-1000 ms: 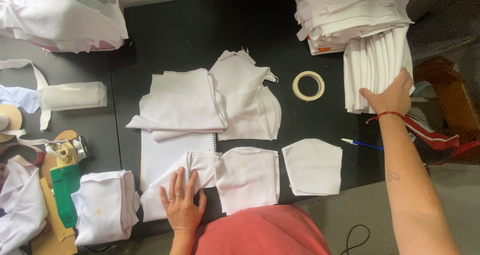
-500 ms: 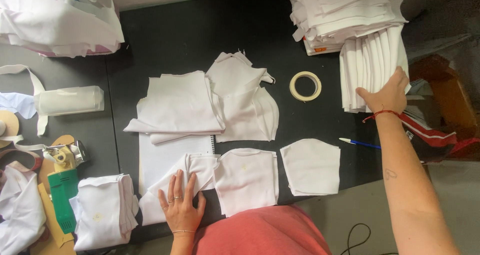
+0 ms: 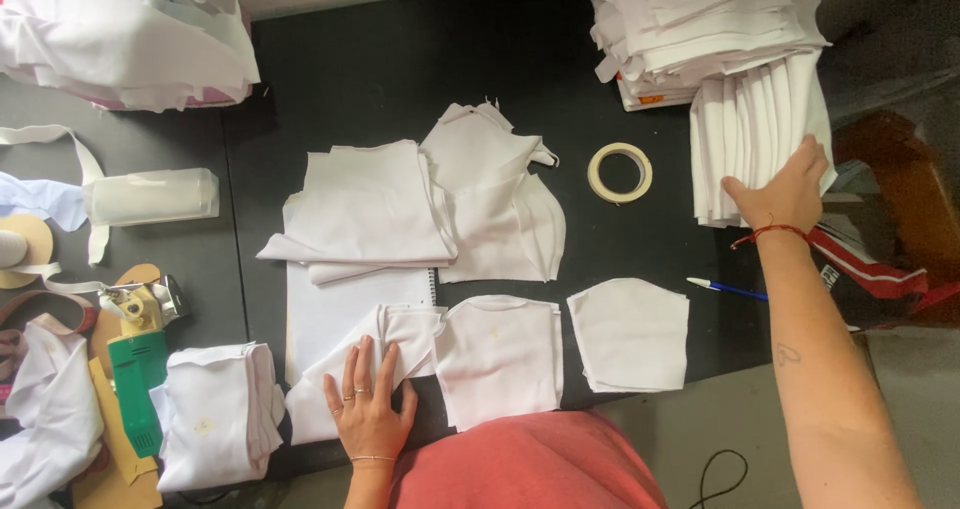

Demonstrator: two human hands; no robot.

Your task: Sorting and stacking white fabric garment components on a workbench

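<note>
My left hand (image 3: 368, 403) lies flat, fingers spread, on a folded white fabric piece (image 3: 345, 369) at the near edge of the black table (image 3: 400, 59). My right hand (image 3: 785, 189) reaches far right and rests on a stack of white fabric pieces standing on edge (image 3: 745, 139), fingers closing over the outer pieces. A red string bracelet circles that wrist. Two more cut white pieces (image 3: 500, 359) (image 3: 632, 334) lie in a row near me. Loose white fabric pieces (image 3: 365, 209) (image 3: 495, 204) are heaped mid-table.
A roll of masking tape (image 3: 620, 172) lies by the heap, a blue pen (image 3: 725, 289) near my right arm. Tall fabric stacks (image 3: 700, 24) (image 3: 130, 34) fill the far corners. At left sit a translucent cylinder (image 3: 152, 197), a green tool (image 3: 135, 379) and a folded stack (image 3: 215, 424).
My right hand has slid a little up and onto the upright stack, fingers curling over its edge. My left hand has stayed flat on the fabric.
</note>
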